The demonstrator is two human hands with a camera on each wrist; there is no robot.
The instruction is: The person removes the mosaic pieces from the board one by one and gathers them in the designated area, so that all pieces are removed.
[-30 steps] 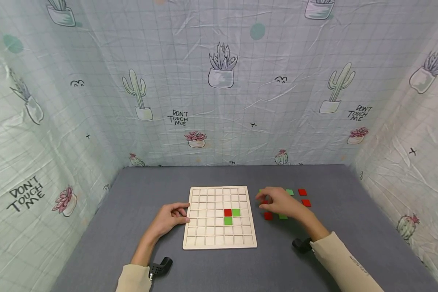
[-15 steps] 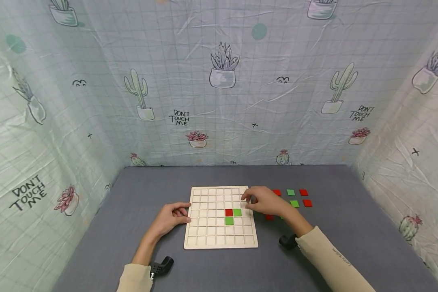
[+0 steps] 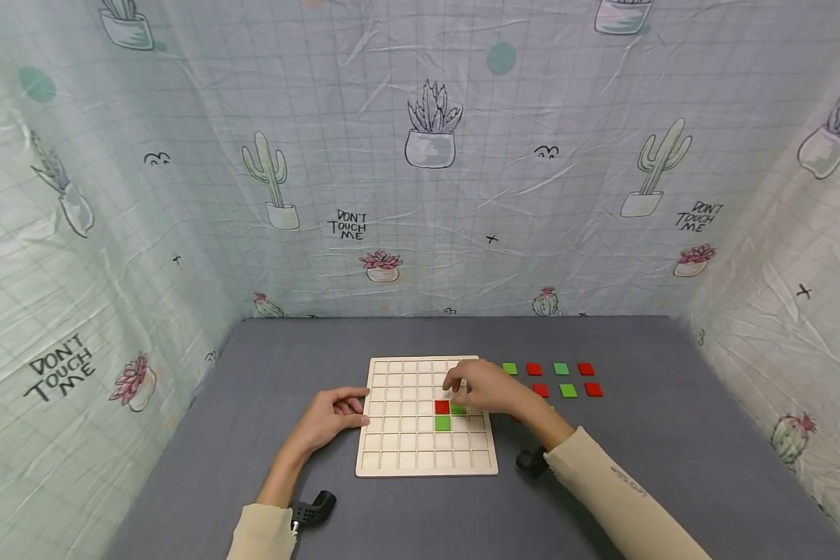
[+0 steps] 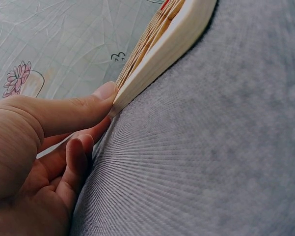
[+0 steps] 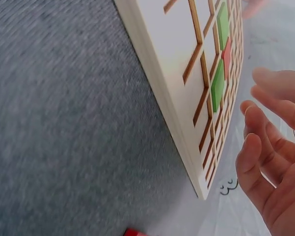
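A pale wooden grid board (image 3: pixel 395 449) lies flat on the grey tabletop. A red tile (image 3: pixel 442 407) and two green tiles (image 3: pixel 442 423) sit in its squares. My left hand (image 3: pixel 325 420) is at the board's left edge; in the left wrist view its thumb (image 4: pixel 83 108) touches that edge, the index finger reaches it farther along, and other fingers are bent. Above the board's right half is my right hand (image 3: pixel 486 386), fingers bent, thumb and index close together, partly covering one green tile. No tile shows between these fingertips in the right wrist view; whether one is pinched is hidden.
Several loose red tiles (image 3: pixel 586 369) and green tiles (image 3: pixel 568 390) lie in rows right of the board, some partly behind my right wrist. Black wrist cameras (image 3: pixel 315 509) jut inward from both forearms. A printed cloth backdrop (image 3: pixel 518 202) surrounds the grey tabletop (image 3: pixel 287 346).
My right hand has moved left from above the loose tiles to over the board. The left hand stays at the board's edge. The tiles in the squares look the same.
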